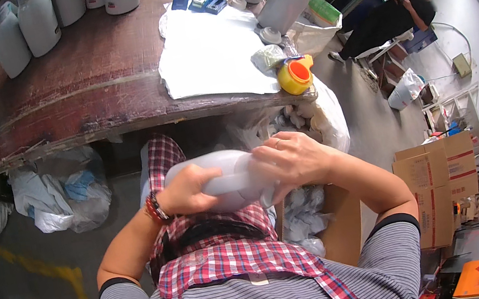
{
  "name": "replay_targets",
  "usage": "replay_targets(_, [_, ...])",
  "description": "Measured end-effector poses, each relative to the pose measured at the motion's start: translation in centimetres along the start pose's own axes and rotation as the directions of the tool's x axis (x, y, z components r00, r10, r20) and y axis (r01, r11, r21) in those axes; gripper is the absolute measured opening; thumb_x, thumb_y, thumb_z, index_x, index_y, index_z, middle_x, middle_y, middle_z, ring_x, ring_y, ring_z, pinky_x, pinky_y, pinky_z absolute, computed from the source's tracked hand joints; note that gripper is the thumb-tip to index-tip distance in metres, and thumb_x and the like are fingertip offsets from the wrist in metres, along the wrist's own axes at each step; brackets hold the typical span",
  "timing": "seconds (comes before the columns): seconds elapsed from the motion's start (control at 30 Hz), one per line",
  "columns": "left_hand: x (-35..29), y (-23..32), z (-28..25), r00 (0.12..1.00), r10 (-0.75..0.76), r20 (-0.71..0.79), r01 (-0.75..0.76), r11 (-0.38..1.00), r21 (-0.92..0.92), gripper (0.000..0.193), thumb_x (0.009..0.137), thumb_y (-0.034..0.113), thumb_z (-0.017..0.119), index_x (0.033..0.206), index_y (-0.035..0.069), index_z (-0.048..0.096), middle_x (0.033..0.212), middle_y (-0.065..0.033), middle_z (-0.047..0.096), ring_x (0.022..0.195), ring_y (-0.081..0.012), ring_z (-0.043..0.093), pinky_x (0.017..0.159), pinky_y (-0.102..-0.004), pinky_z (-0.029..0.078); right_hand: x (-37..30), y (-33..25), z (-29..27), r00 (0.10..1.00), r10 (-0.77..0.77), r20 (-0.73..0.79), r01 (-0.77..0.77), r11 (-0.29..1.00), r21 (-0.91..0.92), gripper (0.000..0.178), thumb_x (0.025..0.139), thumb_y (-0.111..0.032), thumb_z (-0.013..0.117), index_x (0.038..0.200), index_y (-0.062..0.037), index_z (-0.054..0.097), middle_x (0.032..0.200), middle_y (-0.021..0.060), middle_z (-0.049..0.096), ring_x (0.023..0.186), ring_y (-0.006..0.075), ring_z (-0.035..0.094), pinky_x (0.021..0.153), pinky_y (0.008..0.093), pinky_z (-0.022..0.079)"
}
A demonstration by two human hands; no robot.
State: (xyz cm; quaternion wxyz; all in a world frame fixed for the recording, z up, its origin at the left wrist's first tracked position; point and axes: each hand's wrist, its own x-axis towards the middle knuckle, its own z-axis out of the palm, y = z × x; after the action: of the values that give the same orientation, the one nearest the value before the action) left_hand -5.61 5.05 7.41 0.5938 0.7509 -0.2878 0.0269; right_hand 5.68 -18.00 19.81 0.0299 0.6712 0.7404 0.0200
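Note:
Above my lap lies a pale grey plastic jug (229,181), tipped on its side between both hands. My left hand (190,190), with a beaded bracelet at the wrist, is closed around the jug's left part, thumb across its surface. Over its right end my right hand (292,158) curls, wearing a ring, fingers gripping there. That end is blurred and partly covered by the fingers. On the table edge beyond sit a yellow tape roll (295,76) with an orange inside and a white sheet (210,55).
Several grey jugs (38,21) line the back left of the worn table (74,82); two more (288,0) stand at right. Plastic bags (61,190) hang below. An open carton (342,221) is by my right side. A person (386,18) stands farther off.

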Motion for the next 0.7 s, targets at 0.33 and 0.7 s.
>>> replay_targets(0.33, [2.9, 2.4, -1.4, 0.858, -0.348, -0.378, 0.309, 0.937, -0.161, 0.031, 0.087, 0.02, 0.07, 0.109, -0.001, 0.064, 0.085, -0.0112, 0.07, 0.075, -0.0175, 0.067, 0.068, -0.0327, 0.052, 3.3, 9.5, 3.4, 0.923, 0.384, -0.02, -0.289, 0.727, 0.623, 0.056, 0.078, -0.047, 0.075, 0.119, -0.0098, 0.064, 0.107, 0.0061, 0.065, 0.081, 0.0189, 0.064, 0.07, 0.0352, 0.052])
replay_targets(0.7, [1.8, 0.6, -5.8, 0.631, -0.632, -0.45, 0.341, 0.747, -0.571, 0.03, 0.098, 0.029, 0.059, 0.108, 0.003, 0.05, 0.068, 0.0025, 0.05, 0.05, -0.0054, 0.047, 0.046, -0.0205, 0.041, 8.0, 21.4, 20.8, 0.538, 0.791, -0.291, -0.645, 0.609, 0.461, 0.029, 0.081, -0.038, 0.071, 0.088, -0.01, 0.071, 0.114, 0.0062, 0.064, 0.116, 0.0299, 0.053, 0.099, 0.048, 0.036])
